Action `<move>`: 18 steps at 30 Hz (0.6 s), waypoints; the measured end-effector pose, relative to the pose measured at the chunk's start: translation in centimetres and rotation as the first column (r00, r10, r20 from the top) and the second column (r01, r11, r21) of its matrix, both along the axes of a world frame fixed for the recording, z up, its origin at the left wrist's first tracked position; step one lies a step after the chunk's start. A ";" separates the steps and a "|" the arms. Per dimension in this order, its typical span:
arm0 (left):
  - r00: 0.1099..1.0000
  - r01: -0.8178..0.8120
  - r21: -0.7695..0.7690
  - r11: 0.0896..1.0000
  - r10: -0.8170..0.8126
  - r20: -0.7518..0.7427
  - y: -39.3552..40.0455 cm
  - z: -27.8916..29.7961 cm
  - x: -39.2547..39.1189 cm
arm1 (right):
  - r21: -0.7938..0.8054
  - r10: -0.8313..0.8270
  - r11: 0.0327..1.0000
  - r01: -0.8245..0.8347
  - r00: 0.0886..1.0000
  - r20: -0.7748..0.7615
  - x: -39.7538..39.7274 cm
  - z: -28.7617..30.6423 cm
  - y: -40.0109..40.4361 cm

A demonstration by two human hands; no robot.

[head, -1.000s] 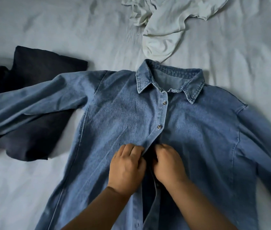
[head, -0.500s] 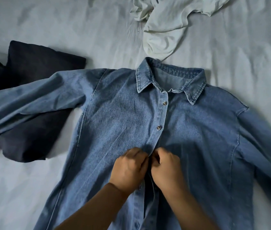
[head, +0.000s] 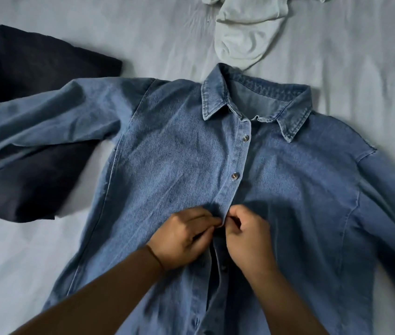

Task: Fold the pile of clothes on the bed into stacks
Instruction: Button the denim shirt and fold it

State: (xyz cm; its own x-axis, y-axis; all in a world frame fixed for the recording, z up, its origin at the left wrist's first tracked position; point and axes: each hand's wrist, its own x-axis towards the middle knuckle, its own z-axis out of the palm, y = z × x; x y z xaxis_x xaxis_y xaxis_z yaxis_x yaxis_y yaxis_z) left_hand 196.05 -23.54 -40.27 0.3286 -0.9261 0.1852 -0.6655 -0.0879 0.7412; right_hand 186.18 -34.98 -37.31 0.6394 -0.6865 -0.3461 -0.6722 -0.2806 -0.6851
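A blue denim shirt (head: 179,165) lies front up on the bed, collar away from me, sleeves spread to both sides. Its top two buttons are fastened; below my hands the front gapes open. My left hand (head: 182,235) pinches the left edge of the button placket at mid-chest. My right hand (head: 247,235) pinches the right edge just beside it, fingers curled. The two hands meet at the third button position, and the button itself is hidden by my fingers.
A dark navy garment (head: 34,131) lies at the left, partly under the shirt's left sleeve. A crumpled white garment (head: 245,32) sits at the top, just beyond the collar. The pale grey bedsheet (head: 22,250) shows around them.
Both hands have stayed at the placket and shifted slightly; my fingers have closed tighter together at the third button. The view has drifted down a little.
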 end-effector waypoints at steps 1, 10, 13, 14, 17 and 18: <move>1.000 0.026 0.000 1.000 -0.026 -0.002 0.1 -0.1 0.4 | 0.007 0.023 1.000 -0.023 1.000 -0.010 0.0 -0.1 -0.1; 0.932 0.274 -0.082 0.958 -0.243 0.269 -2.8 -0.1 3.3 | 0.274 0.101 0.959 -0.076 0.992 -0.080 0.5 0.3 -2.6; 0.905 0.322 -0.057 0.945 -0.289 0.314 -3.3 -0.6 3.9 | 0.236 0.133 0.965 -0.110 0.988 -0.084 0.7 0.3 -2.3; 0.897 0.342 -0.042 0.939 -0.313 0.313 -3.5 -0.6 4.1 | 0.231 0.133 0.966 -0.112 0.988 -0.079 0.7 0.5 -2.1; 0.881 0.406 -0.039 0.913 -0.380 0.282 -4.0 -0.6 4.7 | 0.255 0.084 0.964 -0.070 0.996 -0.043 0.5 0.6 -1.7; 0.876 0.421 -0.040 0.906 -0.394 0.279 -4.1 -0.6 5.0 | 0.270 0.057 0.962 -0.047 0.998 -0.032 0.4 0.6 -1.6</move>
State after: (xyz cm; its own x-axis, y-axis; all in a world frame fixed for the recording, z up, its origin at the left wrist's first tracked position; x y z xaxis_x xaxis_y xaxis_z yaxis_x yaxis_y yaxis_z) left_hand 201.04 -27.61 -40.83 -0.1459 -0.9406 0.3066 -0.7953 0.2958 0.5292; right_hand 186.60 -36.58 -36.68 0.6541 -0.5311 -0.5386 -0.6893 -0.1252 -0.7136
